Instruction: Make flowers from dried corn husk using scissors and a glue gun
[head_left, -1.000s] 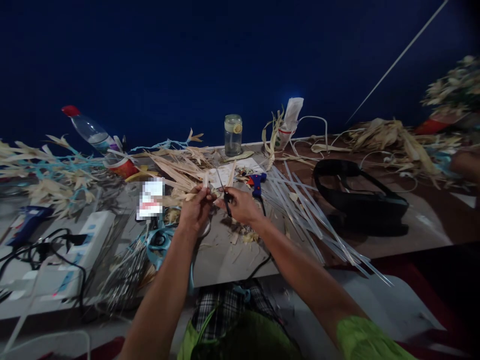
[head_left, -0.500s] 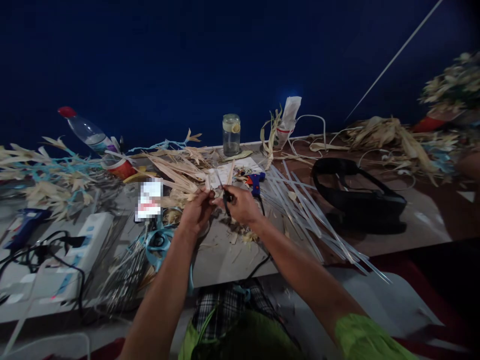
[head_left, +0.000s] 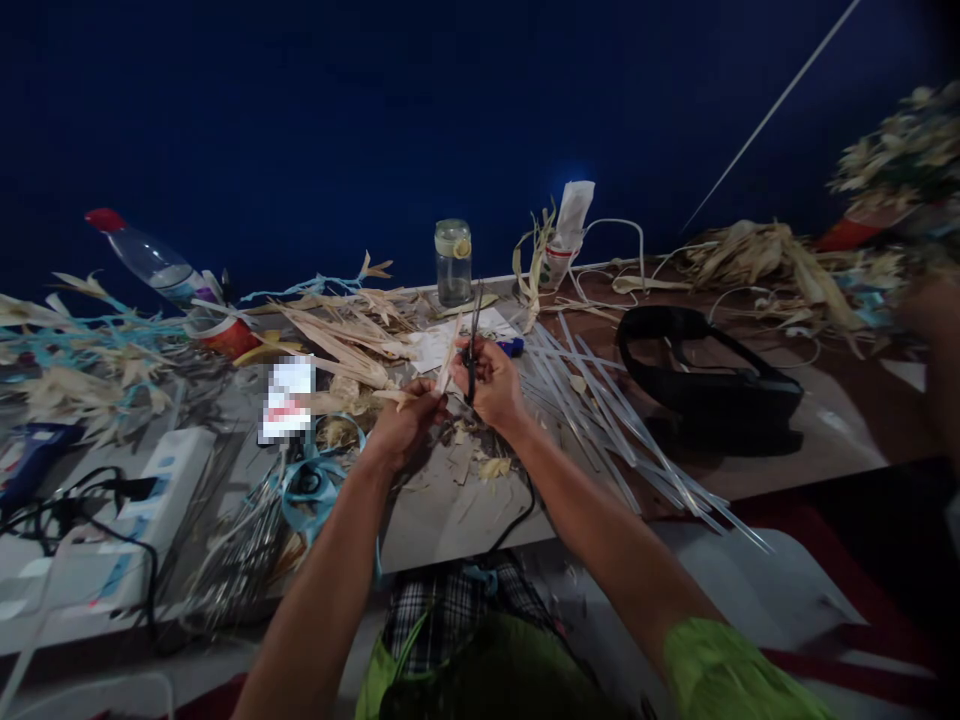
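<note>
In the head view my left hand (head_left: 409,425) is closed on a narrow strip of dried corn husk (head_left: 448,362) that points up and away from me. My right hand (head_left: 491,385) grips black-handled scissors (head_left: 472,350), with the blades pointing up, close beside the strip. Both hands are near each other above the table. Below them lie small husk scraps (head_left: 491,467). Just left and beyond is a pile of dried husk pieces (head_left: 337,345), and a white paper (head_left: 427,350) lies behind my hands. A blue glue gun (head_left: 512,346) is mostly hidden behind my right hand.
Clear plastic sticks (head_left: 600,410) and a black headset-like frame (head_left: 705,365) lie to the right. A glass jar (head_left: 454,265) stands at the back. On the left are a white power strip (head_left: 161,490), blue ribbon (head_left: 309,490), a bundle of wires (head_left: 247,545) and a tilted bottle (head_left: 154,265).
The scissors have swung from leaning left to nearly upright, and my right hand has turned with them. My left hand has shifted slightly lower, with the strip now more visible. The view has shifted slightly.
</note>
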